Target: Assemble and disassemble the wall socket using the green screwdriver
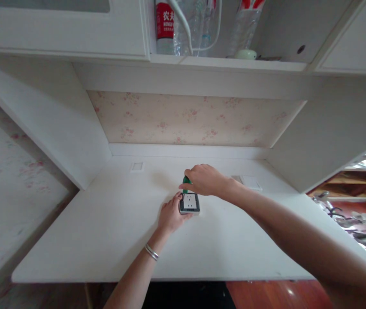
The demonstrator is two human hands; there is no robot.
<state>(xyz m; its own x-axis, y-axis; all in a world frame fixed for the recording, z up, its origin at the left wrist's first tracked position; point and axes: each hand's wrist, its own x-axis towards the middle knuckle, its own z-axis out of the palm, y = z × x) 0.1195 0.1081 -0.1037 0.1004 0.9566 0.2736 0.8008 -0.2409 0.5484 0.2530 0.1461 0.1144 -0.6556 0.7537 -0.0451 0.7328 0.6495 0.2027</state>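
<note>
A power socket (189, 201) with a white face and dark frame lies on the white desk (112, 240). My left hand (171, 214) grips its left side and lower edge, holding it against the desktop. Above its upper left corner, my right hand (204, 180) is closed around the green handle of a screwdriver (186, 184). The tool stands roughly upright with its lower end at that corner; its tip is too small to make out.
A white frame-like plate (137, 166) lies at the back left of the desk, and a flat white panel (250, 182) lies behind my right forearm. Overhead, a shelf (228, 64) holds plastic bottles (165, 25) and a white cable (183, 23). Side panels bound the desk.
</note>
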